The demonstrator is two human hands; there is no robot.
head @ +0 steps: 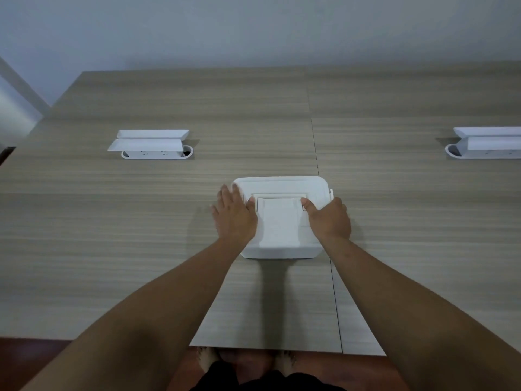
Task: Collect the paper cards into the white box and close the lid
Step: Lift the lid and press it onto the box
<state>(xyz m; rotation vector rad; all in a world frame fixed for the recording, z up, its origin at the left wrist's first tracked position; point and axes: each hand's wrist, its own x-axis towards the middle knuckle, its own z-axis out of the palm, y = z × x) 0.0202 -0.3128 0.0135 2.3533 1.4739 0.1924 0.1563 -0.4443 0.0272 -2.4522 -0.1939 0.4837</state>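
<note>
White box lid on; left hand flat, right hand curled, pressing lid sides.

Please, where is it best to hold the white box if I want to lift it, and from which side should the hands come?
Grip the white box by its two short side walls, one hand from each side, as the left hand and right hand are placed now. The lid looks flat and smooth, so a grip from above would probably slip.

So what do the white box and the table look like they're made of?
White box: likely moulded plastic, matte; rounded corners, a recessed lid panel and a side latch suggest it. Table: wood-grain top in grey-beige, probably laminate, since the streaks run very evenly and it barely shines. Both hands, left and right, rest on the lid.
</note>
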